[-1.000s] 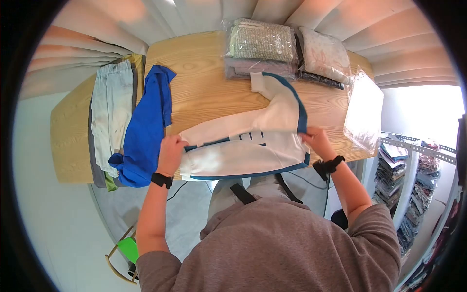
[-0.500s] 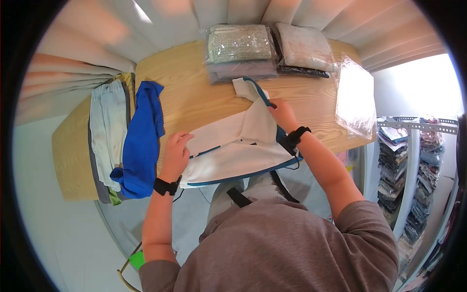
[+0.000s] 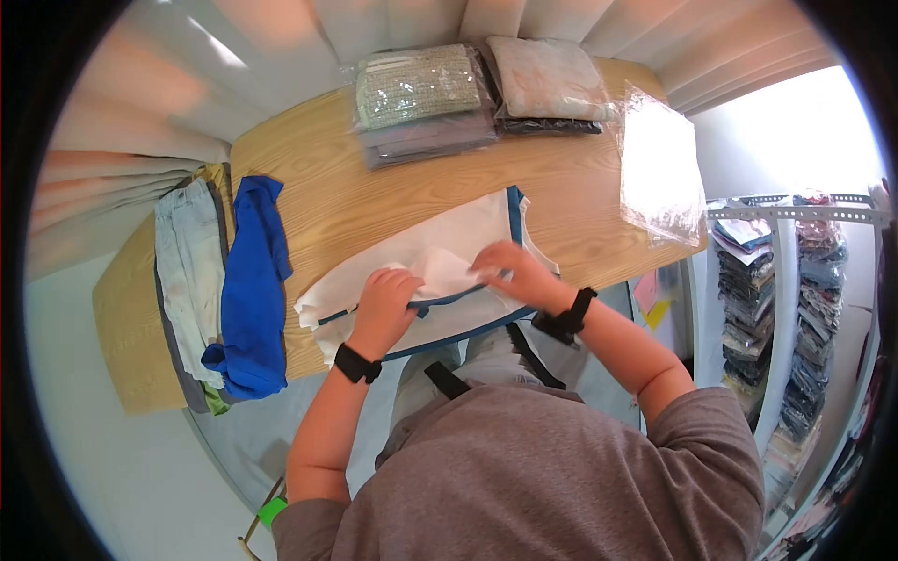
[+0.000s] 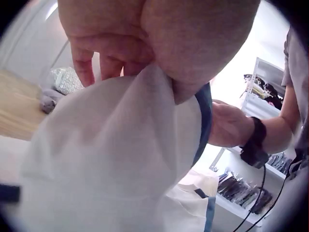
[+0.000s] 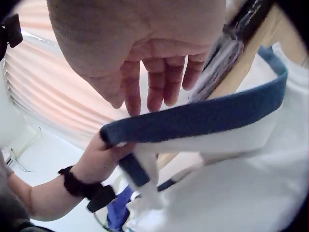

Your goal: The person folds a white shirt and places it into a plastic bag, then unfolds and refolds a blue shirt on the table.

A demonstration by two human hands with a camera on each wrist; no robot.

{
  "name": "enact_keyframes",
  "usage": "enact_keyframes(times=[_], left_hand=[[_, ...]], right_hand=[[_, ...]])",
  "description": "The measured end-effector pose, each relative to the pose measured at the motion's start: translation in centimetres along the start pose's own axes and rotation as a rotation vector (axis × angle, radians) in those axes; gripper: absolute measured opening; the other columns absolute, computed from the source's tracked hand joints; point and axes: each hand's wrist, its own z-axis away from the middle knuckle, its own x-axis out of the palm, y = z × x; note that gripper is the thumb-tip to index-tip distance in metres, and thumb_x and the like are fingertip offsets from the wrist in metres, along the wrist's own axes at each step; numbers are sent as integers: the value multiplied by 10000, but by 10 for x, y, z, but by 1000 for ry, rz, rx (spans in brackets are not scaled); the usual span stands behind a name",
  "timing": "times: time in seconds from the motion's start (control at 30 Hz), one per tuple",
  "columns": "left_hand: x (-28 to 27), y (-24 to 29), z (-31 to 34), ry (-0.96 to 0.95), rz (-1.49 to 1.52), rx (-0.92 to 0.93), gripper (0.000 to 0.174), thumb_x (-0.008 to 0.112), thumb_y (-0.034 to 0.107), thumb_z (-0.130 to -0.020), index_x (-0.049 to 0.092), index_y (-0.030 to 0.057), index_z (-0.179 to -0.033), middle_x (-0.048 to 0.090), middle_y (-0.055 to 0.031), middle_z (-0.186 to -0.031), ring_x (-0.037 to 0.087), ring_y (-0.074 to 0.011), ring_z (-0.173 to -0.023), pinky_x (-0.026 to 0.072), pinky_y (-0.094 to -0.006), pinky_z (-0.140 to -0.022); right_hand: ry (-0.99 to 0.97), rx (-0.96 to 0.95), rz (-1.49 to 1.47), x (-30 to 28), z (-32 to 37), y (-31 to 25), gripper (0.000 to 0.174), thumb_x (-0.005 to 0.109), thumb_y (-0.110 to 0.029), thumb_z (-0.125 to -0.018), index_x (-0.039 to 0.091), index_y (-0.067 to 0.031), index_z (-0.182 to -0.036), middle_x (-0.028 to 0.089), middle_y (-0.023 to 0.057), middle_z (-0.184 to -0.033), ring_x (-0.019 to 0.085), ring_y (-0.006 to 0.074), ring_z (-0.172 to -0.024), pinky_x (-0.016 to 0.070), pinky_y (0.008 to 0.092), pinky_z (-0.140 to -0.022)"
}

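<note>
A white garment (image 3: 393, 254) with dark blue trim lies partly folded along the front of the wooden table. My left hand (image 3: 388, 304) pinches a raised fold of it near the middle. In the left wrist view the white cloth (image 4: 111, 145) bunches up between thumb and fingers. To the right, my right hand (image 3: 519, 273) hovers over the garment with loosely bent fingers. In the right wrist view those fingers (image 5: 155, 87) hang with their tips right at the upper edge of the blue trim (image 5: 203, 118), which the left hand holds at its far end.
A blue garment (image 3: 253, 290) and pale trousers (image 3: 190, 271) lie at the table's left. Clothes in clear bags (image 3: 421, 89) sit at the back, with another bagged item (image 3: 552, 82) beside them. A clear plastic sleeve (image 3: 659, 168) lies at the right, near shelves (image 3: 776, 213) of packed clothes.
My right hand has swung the garment's upper part over toward the front, and its far end no longer sticks out. The left hand has moved right and now grips the cloth.
</note>
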Motion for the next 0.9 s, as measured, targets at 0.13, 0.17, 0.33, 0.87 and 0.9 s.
enact_keyframes(times=[0.13, 0.17, 0.33, 0.87, 0.9], left_hand=[[-11, 16, 19, -15, 30, -27, 388, 657, 31, -591, 588, 76, -970, 601, -92, -938, 536, -290, -944, 372, -410, -906], [-13, 22, 21, -18, 30, -22, 388, 657, 31, -591, 588, 76, -970, 601, -92, -938, 536, -290, -944, 372, -410, -906], [-11, 44, 24, -64, 100, 0, 367, 652, 41, -586, 605, 77, -948, 600, -85, -919, 539, -291, -919, 370, -407, -911], [23, -45, 111, 311, 319, -909, 578, 698, 205, -753, 432, -2, -1223, 518, -173, -1116, 514, -290, -995, 419, -390, -869], [29, -43, 113, 319, 308, -925, 578, 698, 205, -753, 432, -2, -1223, 518, -173, -1116, 514, -290, -995, 419, -390, -869]], right_hand=[[278, 163, 100, -46, -6, 72, 249, 586, -22, -772, 658, -79, -1003, 599, 87, -852, 561, 246, -780, 458, 340, -748], [251, 301, 151, -57, -10, 82, 297, 584, -8, -757, 650, -94, -1034, 588, 84, -824, 560, 240, -758, 461, 332, -725], [115, 550, 199, -69, -27, 111, 426, 573, 23, -720, 627, -147, -1106, 544, 70, -742, 541, 210, -706, 455, 301, -661], [-107, 593, 40, -73, -40, 159, 310, 676, -41, -730, 678, -98, -1034, 571, 34, -790, 497, 129, -737, 427, 253, -674], [-101, 576, 48, -72, -40, 159, 314, 678, -41, -727, 677, -95, -1036, 574, 32, -798, 499, 129, -741, 428, 253, -676]])
